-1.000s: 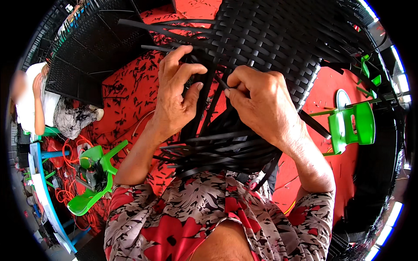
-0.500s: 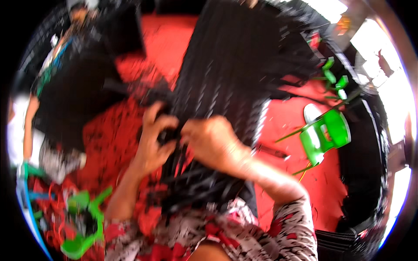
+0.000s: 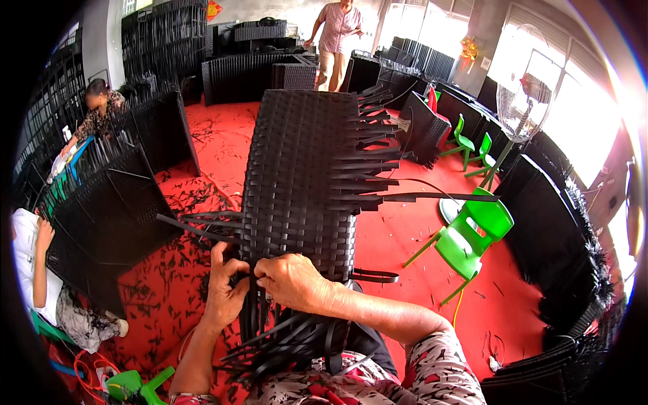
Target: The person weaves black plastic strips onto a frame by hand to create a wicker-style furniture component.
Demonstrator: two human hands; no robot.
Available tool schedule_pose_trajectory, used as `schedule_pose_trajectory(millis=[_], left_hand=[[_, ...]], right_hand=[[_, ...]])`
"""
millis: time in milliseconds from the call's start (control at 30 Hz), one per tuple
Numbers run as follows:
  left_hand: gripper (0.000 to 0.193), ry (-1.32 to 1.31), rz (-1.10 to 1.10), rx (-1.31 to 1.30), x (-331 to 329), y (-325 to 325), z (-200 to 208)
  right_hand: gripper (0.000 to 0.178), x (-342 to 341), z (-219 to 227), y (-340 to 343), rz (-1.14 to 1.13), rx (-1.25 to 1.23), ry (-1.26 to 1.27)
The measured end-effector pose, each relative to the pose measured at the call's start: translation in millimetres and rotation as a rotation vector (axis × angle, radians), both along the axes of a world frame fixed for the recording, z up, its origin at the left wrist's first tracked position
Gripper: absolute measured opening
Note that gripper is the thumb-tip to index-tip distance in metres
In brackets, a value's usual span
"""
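A black woven panel [image 3: 297,169] of flat plastic strips stretches away in front of me, its near end over my lap. At its near left corner my right hand [image 3: 297,283] pinches a flat black strip [image 3: 252,304] against the edge. My left hand [image 3: 226,290] is beside it, thumb and fingers curled round the same edge; its fingertips are partly hidden by the strips. Loose strip ends [image 3: 270,344] hang in a bundle below my hands. More ends stick out from the panel's right side, and a few [image 3: 202,226] from its left.
A green chair [image 3: 466,236] stands at right, with a standing fan [image 3: 523,101] behind it. Cut strip scraps litter the red floor [image 3: 169,270]. Dark woven panels [image 3: 108,229] lean at left near two seated people. Another person [image 3: 334,40] stands at the far end.
The view has steadied and tilted up, so the far room and standing person now show. Both hands stay close together at the panel's left edge.
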State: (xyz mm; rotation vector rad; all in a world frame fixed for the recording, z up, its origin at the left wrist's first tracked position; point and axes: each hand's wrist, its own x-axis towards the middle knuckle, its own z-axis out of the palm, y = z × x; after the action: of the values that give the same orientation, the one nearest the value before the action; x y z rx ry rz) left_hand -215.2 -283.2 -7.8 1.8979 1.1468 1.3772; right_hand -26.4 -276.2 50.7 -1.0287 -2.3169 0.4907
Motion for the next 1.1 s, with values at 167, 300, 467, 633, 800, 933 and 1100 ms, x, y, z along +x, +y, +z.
schedule_pose_trajectory(millis=[167,300,467,633,800,933,1100], left_hand=[[0.024,0.052,0.027,-0.008,-1,-5,13],[0.019,0.135,0.055,0.078,-8,-3,18],[0.020,0.153,0.062,0.036,-15,-9,28],[0.018,0.289,0.088,0.192,-18,-8,27],[0.020,0.264,0.061,0.176,-15,-8,28],[0.020,0.262,0.054,0.175,-15,-8,28],[0.019,0.262,0.051,0.175,-15,-8,27]], right_hand=[[0.012,-1,3,-1,0.006,0.000,0.020],[0.012,0,-3,1,0.003,0.042,0.011],[0.011,-1,-1,-1,0.005,0.051,-0.009],[0.011,-2,-5,-2,-0.001,0.052,-0.017],[0.012,0,-7,-1,0.000,0.046,-0.026],[0.012,0,-9,-1,0.005,0.063,-0.031],[0.013,0,-9,-1,0.007,0.079,-0.026]])
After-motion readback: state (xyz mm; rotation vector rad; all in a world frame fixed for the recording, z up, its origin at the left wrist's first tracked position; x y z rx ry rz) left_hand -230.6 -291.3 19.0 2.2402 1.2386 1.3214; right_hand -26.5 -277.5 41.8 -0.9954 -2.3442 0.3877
